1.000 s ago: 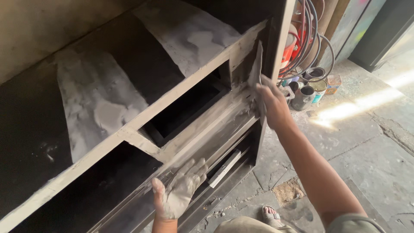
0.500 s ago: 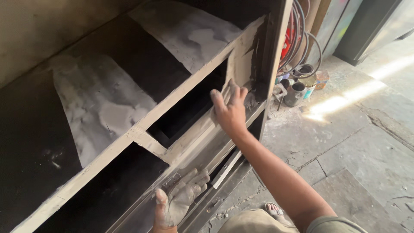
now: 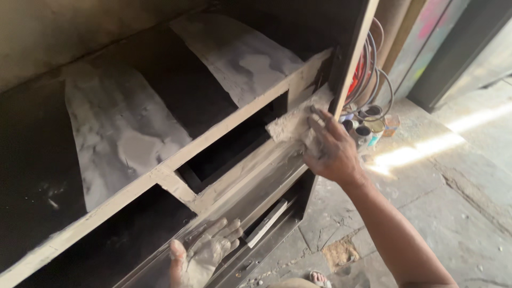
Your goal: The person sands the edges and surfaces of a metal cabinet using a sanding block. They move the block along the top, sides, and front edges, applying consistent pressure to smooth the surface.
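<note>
My right hand [image 3: 333, 152] grips a flat scraper blade [image 3: 285, 128] coated in grey putty and presses it against the putty-smeared wooden frame [image 3: 224, 125] of a dark cabinet, near the frame's right end, beside the upright side panel [image 3: 352, 58]. My left hand [image 3: 205, 256], caked in grey putty, lies flat with fingers spread on the lower rail [image 3: 256, 184] of the cabinet and holds nothing. Grey putty patches [image 3: 122, 133] cover parts of the dark back panel inside.
Several small tins and cups [image 3: 368, 125] stand on the stone floor [image 3: 453, 202] right of the cabinet, below hanging coiled cables [image 3: 370, 74]. A light wooden strip [image 3: 266, 224] lies in the bottom opening. A sandalled foot [image 3: 319, 278] shows at the bottom edge.
My right hand left the upright right edge, swept the blade left along the frame, and is now back near the frame's right end. My left hand stayed on the lower rail.
</note>
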